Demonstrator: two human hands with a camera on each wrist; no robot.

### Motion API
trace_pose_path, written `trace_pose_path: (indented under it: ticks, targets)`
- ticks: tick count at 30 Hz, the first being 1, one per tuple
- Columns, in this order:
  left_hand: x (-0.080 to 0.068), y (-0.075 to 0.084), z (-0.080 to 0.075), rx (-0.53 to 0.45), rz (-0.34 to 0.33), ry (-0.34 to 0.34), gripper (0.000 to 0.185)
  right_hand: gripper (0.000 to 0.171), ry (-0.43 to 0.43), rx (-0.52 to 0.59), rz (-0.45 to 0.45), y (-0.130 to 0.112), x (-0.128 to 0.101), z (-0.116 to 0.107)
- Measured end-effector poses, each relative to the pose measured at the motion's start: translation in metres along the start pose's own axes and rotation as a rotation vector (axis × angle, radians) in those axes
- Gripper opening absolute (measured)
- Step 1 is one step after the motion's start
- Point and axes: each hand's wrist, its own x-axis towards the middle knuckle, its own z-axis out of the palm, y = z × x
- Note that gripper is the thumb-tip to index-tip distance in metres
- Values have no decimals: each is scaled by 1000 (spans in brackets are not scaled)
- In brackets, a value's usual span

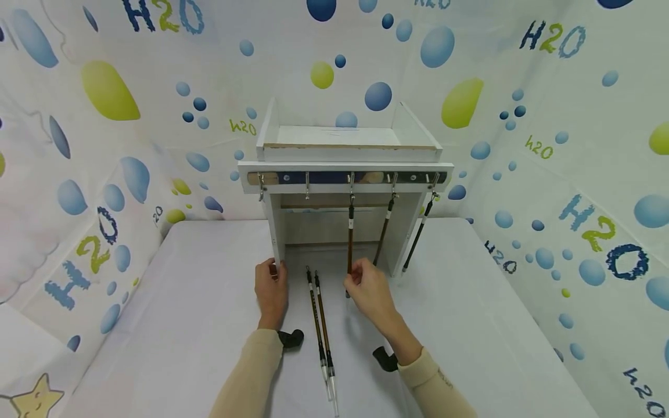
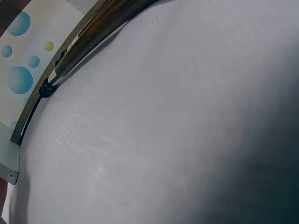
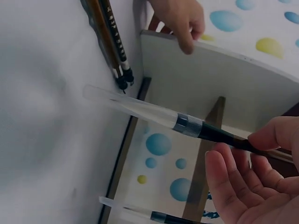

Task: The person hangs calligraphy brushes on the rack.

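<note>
Hanging near-vertical mid-frame, brush [image 1: 351,232] runs up to hook [image 1: 352,182]; right hand [image 1: 371,285], nearer, pinches it low; left hand [image 1: 271,293] grips shelf side [image 1: 274,226], left of center.

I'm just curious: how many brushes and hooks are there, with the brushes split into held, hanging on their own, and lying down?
Held brush, in the right hand: 1
Hanging brushes, not held: 2
Lying brushes: 2
Hooks: 5
Total: 10
</note>
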Motion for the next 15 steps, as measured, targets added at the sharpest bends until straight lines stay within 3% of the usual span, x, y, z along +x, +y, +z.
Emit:
trace_pose_path:
  ticks: [15]
  targets:
    - [0,0,-1,-1,7,-3,32,14,26,-15,-13,5,12,5]
